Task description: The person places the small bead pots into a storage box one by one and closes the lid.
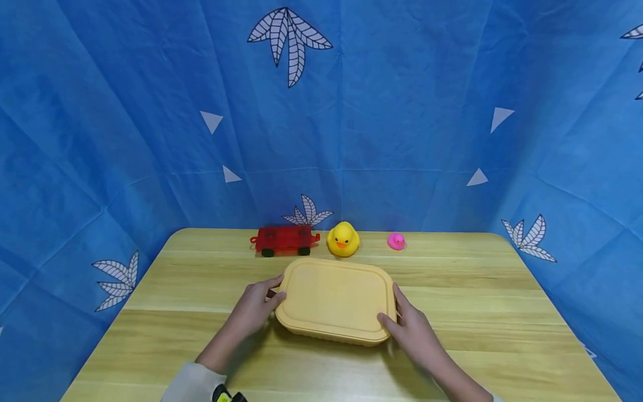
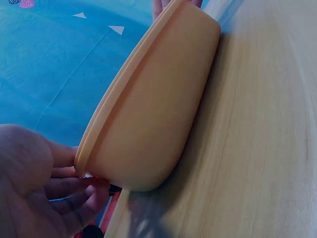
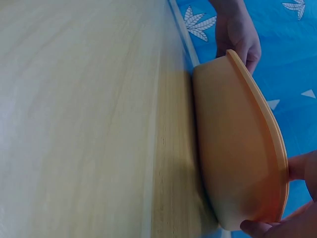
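Note:
A yellow-orange lidded plastic box (image 1: pixel 337 298) with rounded corners is between my two hands at the middle of the table, lid up. My left hand (image 1: pixel 255 306) grips its left end, thumb on the lid's edge and fingers below the rim. At the opposite end, my right hand (image 1: pixel 413 328) holds the rim the same way, its thumb lying on the lid. The left wrist view shows the box's smooth side (image 2: pixel 153 99) close to the tabletop; the right wrist view shows the rim (image 3: pixel 270 124) between thumb and fingers. What the box contains is hidden.
Along the table's back edge stand a red toy wagon (image 1: pixel 284 239) with black wheels, a yellow rubber duck (image 1: pixel 343 240) and a small pink duck (image 1: pixel 396 241). A blue patterned cloth (image 1: pixel 392 111) hangs behind the wooden table (image 1: pixel 472 312).

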Motion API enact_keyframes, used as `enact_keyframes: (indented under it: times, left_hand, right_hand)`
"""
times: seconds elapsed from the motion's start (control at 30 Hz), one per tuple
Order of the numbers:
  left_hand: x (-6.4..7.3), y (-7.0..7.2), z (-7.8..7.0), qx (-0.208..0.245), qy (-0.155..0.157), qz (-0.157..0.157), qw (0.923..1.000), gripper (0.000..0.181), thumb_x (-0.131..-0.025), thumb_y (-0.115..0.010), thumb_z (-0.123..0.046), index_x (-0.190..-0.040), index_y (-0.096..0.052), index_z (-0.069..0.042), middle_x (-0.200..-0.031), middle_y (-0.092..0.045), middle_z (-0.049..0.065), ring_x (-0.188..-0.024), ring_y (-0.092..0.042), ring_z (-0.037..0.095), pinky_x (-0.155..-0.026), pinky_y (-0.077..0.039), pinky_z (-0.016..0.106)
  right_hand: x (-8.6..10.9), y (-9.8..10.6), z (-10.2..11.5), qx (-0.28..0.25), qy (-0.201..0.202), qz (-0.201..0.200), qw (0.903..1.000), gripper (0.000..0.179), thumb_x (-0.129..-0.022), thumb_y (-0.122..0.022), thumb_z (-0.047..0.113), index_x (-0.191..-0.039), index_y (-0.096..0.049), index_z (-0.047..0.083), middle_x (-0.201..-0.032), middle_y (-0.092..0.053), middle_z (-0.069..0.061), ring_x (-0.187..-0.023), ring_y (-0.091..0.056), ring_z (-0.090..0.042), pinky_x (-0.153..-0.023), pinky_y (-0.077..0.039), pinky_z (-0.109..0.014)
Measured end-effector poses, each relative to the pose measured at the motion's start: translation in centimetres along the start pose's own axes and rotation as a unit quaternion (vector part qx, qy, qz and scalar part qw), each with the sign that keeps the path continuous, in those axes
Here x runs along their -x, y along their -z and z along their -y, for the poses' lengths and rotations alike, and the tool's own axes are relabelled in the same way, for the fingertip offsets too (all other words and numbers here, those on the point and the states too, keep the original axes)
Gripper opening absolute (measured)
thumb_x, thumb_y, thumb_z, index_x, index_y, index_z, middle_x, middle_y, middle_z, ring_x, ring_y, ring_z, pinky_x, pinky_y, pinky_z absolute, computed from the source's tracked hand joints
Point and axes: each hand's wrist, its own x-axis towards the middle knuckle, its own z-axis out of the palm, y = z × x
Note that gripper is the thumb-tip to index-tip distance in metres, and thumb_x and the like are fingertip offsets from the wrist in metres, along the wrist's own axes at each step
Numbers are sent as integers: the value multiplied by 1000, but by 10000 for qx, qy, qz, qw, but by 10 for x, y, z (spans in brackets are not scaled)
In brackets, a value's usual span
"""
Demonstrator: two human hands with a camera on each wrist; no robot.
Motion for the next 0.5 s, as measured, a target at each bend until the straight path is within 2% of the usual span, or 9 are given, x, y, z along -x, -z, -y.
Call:
enact_keyframes:
  times: [0.27,0.5]
  left_hand:
    - [2,0,-2,-6,35,60,10000,47,-101,-67,-14,-146,-57,-1,-133,-68,14,-99,-70,19,-71,-58,29]
    - [0,-2,1,-46,18,67,10000,48,-101,-66,-14,-147,-56,0,-138,-66,14,-101,-70,19,-70,-58,26]
  right_hand:
    - [0,2,-1,79,160,76,9998,86,-104,-64,26,-161,-11,-10,-163,-23,-32,-143,-39,-45,-107,-44,-43]
    - [0,1,-3,140,264,55,9995,86,-104,-64,25,-160,-10,-11,-163,-22,-32,-146,-34,-42,-109,-42,-42]
